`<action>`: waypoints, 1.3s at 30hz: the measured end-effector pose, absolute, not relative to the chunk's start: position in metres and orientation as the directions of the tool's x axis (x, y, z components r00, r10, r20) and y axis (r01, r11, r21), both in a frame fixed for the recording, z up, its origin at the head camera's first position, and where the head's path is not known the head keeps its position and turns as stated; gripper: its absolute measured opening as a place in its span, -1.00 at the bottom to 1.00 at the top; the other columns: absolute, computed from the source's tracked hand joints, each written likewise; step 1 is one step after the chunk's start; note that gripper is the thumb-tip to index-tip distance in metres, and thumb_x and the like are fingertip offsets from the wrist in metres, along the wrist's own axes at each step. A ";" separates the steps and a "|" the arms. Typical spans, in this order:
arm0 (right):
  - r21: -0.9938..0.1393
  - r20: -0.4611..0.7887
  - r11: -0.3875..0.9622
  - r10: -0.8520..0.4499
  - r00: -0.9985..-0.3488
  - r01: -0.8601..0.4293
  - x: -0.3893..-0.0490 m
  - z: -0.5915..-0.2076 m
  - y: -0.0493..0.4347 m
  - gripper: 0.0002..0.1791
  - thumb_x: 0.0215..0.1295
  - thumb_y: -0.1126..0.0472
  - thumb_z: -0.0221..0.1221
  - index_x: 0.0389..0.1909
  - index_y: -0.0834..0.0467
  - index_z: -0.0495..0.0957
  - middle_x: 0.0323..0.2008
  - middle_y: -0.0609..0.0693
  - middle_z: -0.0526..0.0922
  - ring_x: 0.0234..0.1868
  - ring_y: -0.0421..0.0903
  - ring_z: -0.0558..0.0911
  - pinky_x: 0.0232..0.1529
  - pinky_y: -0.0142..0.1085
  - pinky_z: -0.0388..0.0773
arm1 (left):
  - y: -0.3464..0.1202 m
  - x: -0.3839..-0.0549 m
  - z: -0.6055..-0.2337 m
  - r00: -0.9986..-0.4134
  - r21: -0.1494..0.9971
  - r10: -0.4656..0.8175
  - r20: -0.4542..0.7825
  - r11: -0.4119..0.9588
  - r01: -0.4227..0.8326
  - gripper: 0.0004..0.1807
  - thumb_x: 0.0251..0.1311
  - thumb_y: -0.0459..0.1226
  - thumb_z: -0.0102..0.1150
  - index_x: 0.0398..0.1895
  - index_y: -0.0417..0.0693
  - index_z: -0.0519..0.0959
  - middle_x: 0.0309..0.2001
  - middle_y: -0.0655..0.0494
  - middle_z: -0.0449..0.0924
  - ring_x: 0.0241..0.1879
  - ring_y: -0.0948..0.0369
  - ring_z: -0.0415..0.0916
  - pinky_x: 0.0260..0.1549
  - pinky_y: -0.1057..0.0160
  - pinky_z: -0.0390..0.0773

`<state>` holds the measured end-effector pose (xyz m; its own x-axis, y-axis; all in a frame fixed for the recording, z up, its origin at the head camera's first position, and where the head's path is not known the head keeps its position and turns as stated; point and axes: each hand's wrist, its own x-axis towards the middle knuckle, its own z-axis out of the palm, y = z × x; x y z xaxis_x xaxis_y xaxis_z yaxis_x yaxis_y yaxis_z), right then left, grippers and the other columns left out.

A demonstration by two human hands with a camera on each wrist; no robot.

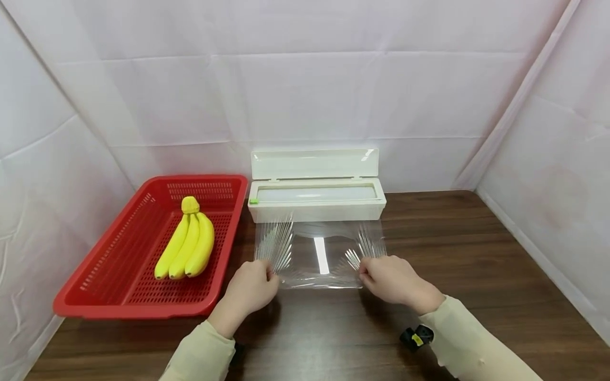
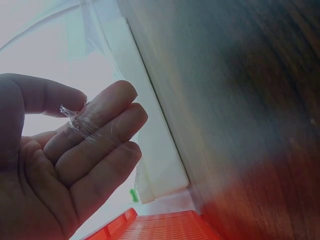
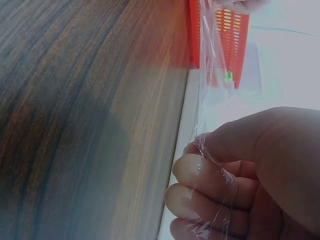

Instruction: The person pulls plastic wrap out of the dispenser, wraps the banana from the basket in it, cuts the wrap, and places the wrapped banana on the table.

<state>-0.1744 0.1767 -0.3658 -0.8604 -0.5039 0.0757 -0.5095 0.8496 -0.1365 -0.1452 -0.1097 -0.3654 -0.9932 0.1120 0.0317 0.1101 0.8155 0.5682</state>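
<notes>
A clear sheet of plastic wrap point(image 1: 310, 254) stretches from the front of a white wrap dispenser point(image 1: 316, 211), whose lid stands open at the back. My left hand point(image 1: 254, 286) pinches the near left corner of the sheet between thumb and forefinger; the bunched film point(image 2: 82, 125) shows in the left wrist view. At the near right corner my right hand point(image 1: 388, 278) pinches the film too, and loose wrap point(image 3: 215, 165) lies over its fingers in the right wrist view. Creases fan out from both grips, and the sheet spans taut between the hands above the table.
A red plastic basket point(image 1: 224, 254) stands to the left of the dispenser with a bunch of yellow bananas point(image 1: 186, 243) in it. A small green slider point(image 1: 254, 201) sits at the dispenser's left end. White cloth walls point(image 1: 305, 100) enclose the dark wooden table point(image 1: 476, 264).
</notes>
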 end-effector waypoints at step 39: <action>-0.130 0.057 0.841 -0.522 -0.851 -0.525 -0.161 -0.371 0.173 -0.86 0.15 0.23 0.17 -0.56 -0.02 0.50 -0.65 -0.23 0.50 -0.63 -0.22 0.44 -0.63 -0.29 0.37 | -0.121 -0.140 -0.366 -0.979 0.577 0.203 -0.007 0.801 0.162 -0.74 0.08 -0.39 0.04 -0.73 -0.05 0.38 -0.75 0.19 0.22 -0.68 0.27 0.20 -0.66 0.32 0.25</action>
